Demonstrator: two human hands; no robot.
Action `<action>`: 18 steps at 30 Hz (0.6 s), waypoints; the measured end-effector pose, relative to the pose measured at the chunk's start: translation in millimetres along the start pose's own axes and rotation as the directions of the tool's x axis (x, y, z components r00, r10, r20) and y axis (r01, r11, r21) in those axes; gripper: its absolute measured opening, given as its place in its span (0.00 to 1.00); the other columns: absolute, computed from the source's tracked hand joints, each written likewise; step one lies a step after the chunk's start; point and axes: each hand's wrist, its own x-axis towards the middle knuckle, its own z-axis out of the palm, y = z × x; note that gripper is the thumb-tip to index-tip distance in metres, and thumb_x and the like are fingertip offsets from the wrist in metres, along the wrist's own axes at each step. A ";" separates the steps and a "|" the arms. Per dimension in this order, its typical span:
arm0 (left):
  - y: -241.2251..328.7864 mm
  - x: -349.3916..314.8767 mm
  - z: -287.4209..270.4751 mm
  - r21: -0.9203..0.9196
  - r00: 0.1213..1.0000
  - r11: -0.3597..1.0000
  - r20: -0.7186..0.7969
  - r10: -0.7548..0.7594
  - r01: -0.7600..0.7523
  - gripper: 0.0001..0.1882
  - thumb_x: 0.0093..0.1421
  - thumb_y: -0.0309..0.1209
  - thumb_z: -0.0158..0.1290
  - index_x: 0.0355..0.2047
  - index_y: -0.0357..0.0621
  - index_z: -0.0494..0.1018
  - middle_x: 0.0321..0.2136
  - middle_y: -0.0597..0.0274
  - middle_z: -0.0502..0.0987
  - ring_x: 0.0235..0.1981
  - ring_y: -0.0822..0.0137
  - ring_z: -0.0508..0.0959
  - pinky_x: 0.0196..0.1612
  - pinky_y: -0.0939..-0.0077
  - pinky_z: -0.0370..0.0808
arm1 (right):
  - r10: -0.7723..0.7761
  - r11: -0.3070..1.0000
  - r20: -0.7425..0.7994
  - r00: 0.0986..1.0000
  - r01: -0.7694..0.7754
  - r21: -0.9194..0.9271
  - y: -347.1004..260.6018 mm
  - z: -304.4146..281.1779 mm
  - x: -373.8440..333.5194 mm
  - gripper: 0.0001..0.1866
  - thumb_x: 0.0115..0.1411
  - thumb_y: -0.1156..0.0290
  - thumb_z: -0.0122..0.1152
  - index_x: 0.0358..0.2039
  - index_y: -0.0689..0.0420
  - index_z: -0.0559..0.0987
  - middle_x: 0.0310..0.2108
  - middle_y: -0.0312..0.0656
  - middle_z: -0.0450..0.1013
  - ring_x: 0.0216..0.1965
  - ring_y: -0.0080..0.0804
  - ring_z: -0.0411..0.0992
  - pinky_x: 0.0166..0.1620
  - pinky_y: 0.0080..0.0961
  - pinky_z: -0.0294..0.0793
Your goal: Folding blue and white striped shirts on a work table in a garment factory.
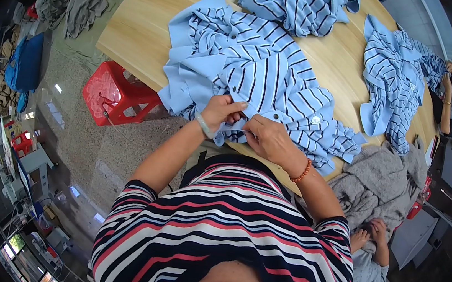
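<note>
In front of me, at the near edge of the table, lies a light-blue striped garment with dark buttons along its plain band. My left hand pinches the garment's near edge, its thumb stretched toward the right. Close beside it, my right hand has its thumb and fingers pressed together on the same edge. Some fabric between the two hands is hidden by my fingers. A bracelet is on each of my wrists.
More striped garments lie at the table's far side, and another is handled by a person on the right. Grey fabric is piled at the right, near another person's hands. A red stool stands left of the table.
</note>
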 end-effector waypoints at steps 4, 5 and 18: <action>0.7 -3.7 19.2 0.192 0.925 0.925 -0.135 0.356 -0.328 0.08 0.55 0.32 0.58 0.29 0.41 0.76 0.20 0.70 0.75 0.20 0.80 0.71 0.24 0.85 0.67 | 0.006 1.000 -0.069 0.998 -0.006 -0.005 -2.8 -6.6 2.6 0.06 0.49 0.79 0.57 0.29 0.60 0.74 0.25 0.45 0.68 0.26 0.44 0.70 0.28 0.34 0.69; -0.9 -12.8 11.6 0.416 0.894 0.830 -0.081 0.441 -0.371 0.09 0.55 0.32 0.58 0.31 0.39 0.77 0.21 0.71 0.75 0.22 0.82 0.69 0.25 0.84 0.67 | 0.001 1.000 -0.115 0.993 0.001 0.013 -2.5 -1.8 2.7 0.06 0.49 0.79 0.57 0.30 0.60 0.74 0.25 0.46 0.68 0.26 0.45 0.69 0.29 0.35 0.69; -18.0 -25.3 10.7 0.611 0.890 0.718 -0.049 0.453 -0.333 0.15 0.56 0.36 0.56 0.23 0.33 0.76 0.11 0.65 0.70 0.16 0.81 0.63 0.18 0.77 0.62 | 0.007 0.971 -0.196 0.981 -0.054 -0.235 -6.4 13.3 -5.1 0.12 0.50 0.75 0.56 0.37 0.62 0.73 0.28 0.45 0.69 0.32 0.43 0.71 0.33 0.35 0.73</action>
